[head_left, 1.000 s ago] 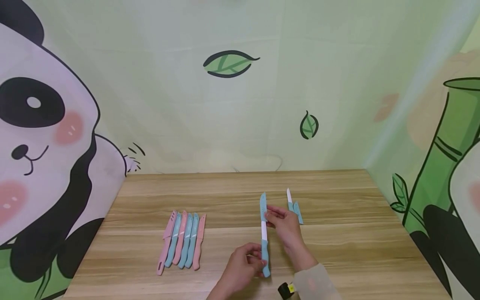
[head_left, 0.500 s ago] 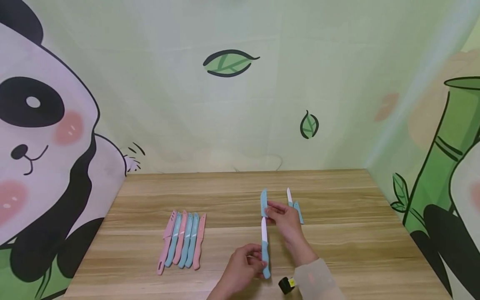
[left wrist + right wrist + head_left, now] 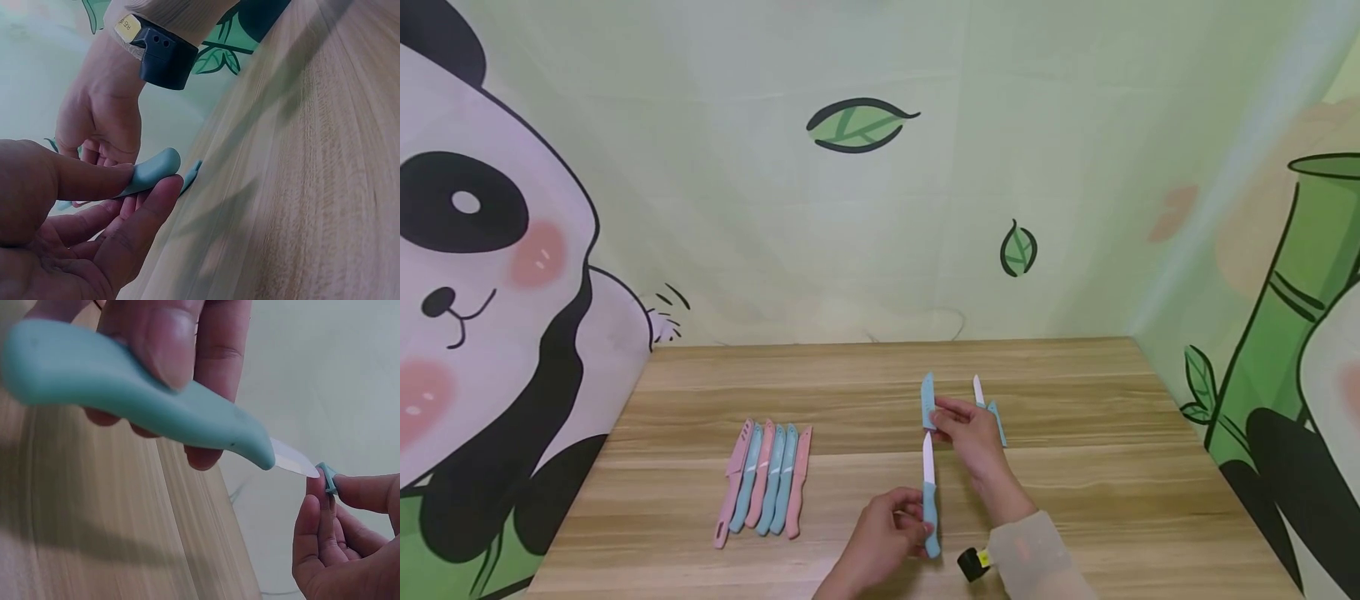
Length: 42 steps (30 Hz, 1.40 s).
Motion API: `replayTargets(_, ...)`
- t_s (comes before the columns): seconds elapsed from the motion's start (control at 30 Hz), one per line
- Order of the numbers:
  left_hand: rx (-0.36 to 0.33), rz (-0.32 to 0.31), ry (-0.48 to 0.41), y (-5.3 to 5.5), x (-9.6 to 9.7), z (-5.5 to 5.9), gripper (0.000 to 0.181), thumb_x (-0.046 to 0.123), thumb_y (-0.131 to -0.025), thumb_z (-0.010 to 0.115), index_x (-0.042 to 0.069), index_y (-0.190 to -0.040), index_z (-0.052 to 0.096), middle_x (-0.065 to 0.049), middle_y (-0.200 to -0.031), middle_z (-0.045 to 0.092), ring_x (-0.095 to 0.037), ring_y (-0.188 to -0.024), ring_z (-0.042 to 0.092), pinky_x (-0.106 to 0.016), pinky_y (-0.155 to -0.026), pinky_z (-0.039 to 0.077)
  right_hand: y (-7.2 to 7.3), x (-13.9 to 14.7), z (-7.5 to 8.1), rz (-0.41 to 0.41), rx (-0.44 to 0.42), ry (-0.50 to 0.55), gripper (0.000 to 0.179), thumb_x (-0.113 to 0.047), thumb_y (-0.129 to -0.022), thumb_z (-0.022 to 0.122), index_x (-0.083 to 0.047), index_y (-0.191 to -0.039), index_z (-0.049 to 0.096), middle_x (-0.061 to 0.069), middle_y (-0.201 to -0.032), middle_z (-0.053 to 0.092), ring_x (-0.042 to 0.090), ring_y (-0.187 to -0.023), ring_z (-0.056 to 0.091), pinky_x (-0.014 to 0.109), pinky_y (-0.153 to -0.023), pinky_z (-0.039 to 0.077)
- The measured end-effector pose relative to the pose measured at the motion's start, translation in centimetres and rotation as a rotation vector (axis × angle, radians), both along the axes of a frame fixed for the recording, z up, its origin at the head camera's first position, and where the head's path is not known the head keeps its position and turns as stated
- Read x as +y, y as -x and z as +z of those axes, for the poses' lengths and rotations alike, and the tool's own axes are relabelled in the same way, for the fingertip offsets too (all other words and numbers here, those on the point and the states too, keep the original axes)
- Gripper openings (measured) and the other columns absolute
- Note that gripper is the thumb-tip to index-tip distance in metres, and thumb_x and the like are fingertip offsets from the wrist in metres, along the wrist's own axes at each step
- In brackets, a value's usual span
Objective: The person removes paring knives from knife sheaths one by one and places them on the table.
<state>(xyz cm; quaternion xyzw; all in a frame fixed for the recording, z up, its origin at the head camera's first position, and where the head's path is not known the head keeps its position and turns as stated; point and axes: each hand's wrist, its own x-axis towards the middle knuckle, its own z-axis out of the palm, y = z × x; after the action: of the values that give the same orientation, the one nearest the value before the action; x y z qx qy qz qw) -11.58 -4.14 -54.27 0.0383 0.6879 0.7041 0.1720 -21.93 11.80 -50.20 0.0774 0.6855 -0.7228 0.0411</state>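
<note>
Panda cloth [image 3: 722, 208] fills the back, w/ the wood bench [image 3: 1112, 517] across the bottom of the frame. L hand [image 3: 880, 533], bottom mid., has thumb & fingers pinched on the handle of a blue knife [image 3: 929, 493]. R hand [image 3: 973, 442], up & right of it, pinches a blue cover [image 3: 928, 402] btwn thumb & fingers. Six pink & blue knives [image 3: 772, 483] lie in a row, lower left. The held knife is just right of bottom mid., up off the bench; the cover sits right by its tip, can't tell if they touch. A small bare knife [image 3: 978, 390] lies upper right of the R hand, another cover [image 3: 996, 422] beside it.

Could go wrong: the tip might poke an R hand finger b/c it's v. close, or snag the cover's edge if not lined up.

Blade pts to the top of the frame, handle to the bottom; long axis approx. straight up-down, cover in line.
</note>
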Motion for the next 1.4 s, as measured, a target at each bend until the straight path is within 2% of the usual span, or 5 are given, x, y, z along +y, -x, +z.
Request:
replayTargets(0.33,0.006,0.003,-0.001,-0.1,0.0,0.2,0.034,-0.012,-0.089,0.067,-0.01,-0.123,0.062,-0.012,-0.101,0.064,-0.015,-0.082,0.067,-0.037,-0.069,0.066,0.0,0.0,0.2,-0.004,-0.006,0.01,0.031,0.001,-0.097,0.068,0.007,-0.127,0.068,0.012,-0.099,0.077,0.012,-0.077,0.075,0.027,-0.076,0.063)
replayTargets(0.63,-0.005,0.001,0.002,-0.1,-0.1,0.2,0.033,-0.012,-0.089,0.067,-0.009,-0.122,0.062,-0.011,-0.099,0.063,-0.014,-0.081,0.066,-0.038,-0.069,0.066,0.2,0.2,0.1,0.005,-0.009,0.01,0.03,0.002,-0.097,0.066,0.007,-0.127,0.067,0.008,-0.095,0.077,0.014,-0.077,0.076,0.036,-0.084,0.064)
replayTargets(0.97,0.003,0.005,-0.007,-0.1,0.0,0.0,0.033,-0.013,-0.089,0.067,-0.01,-0.121,0.062,-0.011,-0.099,0.063,-0.014,-0.081,0.067,-0.036,-0.068,0.066,0.2,0.2,0.1,0.008,-0.002,0.006,0.031,0.001,-0.097,0.067,0.008,-0.127,0.067,0.011,-0.096,0.077,0.013,-0.076,0.075,0.028,-0.078,0.063)
replayTargets(1.4,0.019,0.018,0.031,0.2,0.1,-0.3,0.033,-0.012,-0.089,0.068,-0.009,-0.122,0.063,-0.011,-0.101,0.064,-0.014,-0.082,0.068,-0.036,-0.067,0.065,0.3,1.1,-0.2,-0.026,-0.002,0.027,0.032,0.004,-0.096,0.067,0.009,-0.128,0.066,0.011,-0.099,0.075,0.016,-0.08,0.075,0.037,-0.088,0.064)
